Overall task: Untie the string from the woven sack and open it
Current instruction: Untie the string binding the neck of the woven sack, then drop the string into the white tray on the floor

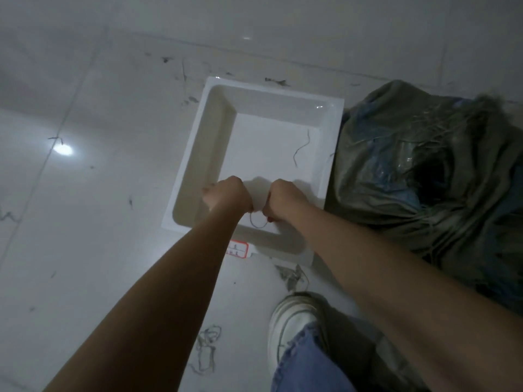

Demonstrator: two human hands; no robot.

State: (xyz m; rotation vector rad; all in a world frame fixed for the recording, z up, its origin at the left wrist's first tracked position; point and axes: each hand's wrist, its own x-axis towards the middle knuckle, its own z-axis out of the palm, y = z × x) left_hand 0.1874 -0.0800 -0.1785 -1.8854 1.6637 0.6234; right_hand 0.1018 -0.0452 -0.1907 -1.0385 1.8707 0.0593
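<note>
A grey-green woven sack (418,199) lies on the floor at the right, its frayed mouth gaping with blue plastic showing inside. My left hand (226,193) and my right hand (284,198) are held close together over the near part of a white tray (198,154). Both are closed on a thin string (258,222), which hangs in a small loop between them. The fingers are turned away from the camera. The hands are apart from the sack, to its left.
Another loose strand (301,148) lies inside the tray. A red-edged label (237,249) sits at the tray's near edge. String scraps (205,349) litter the white tiled floor. My white shoe (288,329) and jeans leg are at the bottom.
</note>
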